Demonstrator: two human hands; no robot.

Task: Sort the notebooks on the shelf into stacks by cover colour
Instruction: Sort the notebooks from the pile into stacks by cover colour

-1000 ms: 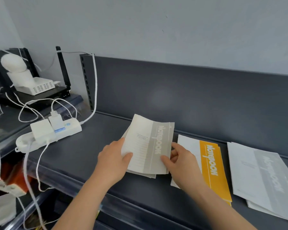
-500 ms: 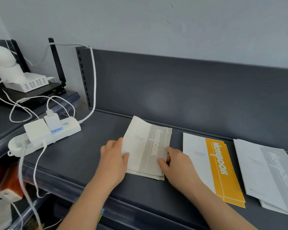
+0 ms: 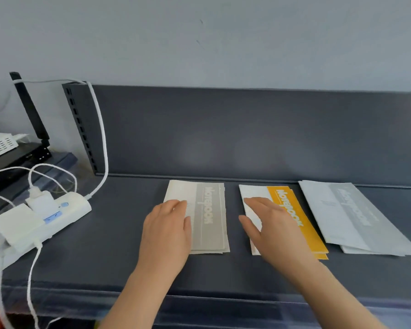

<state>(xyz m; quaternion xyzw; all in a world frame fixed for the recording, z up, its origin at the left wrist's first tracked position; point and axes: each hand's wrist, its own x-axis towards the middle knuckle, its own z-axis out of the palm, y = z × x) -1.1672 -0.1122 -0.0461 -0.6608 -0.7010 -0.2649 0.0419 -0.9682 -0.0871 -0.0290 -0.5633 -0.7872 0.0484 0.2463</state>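
Note:
Three notebook stacks lie flat in a row on the dark grey shelf (image 3: 119, 238). The beige stack (image 3: 210, 219) is on the left, the yellow stack (image 3: 297, 217) in the middle, the pale grey stack (image 3: 356, 217) on the right. My left hand (image 3: 166, 231) lies flat with straight fingers on the left part of the beige stack. My right hand (image 3: 271, 226) is spread over the white left part of the yellow stack, fingers straight; whether it touches the cover is unclear.
A white power strip (image 3: 40, 217) with plugs and white cables sits at the shelf's left end. A white cable (image 3: 102, 143) runs up the slotted upright. The shelf's back panel (image 3: 247, 131) rises behind the stacks. A black device with a white box is at far left.
The beige notebooks went from held up in both hands to lying flat on the shelf. My right hand let go and moved right onto the yellow stack. The view shifted right.

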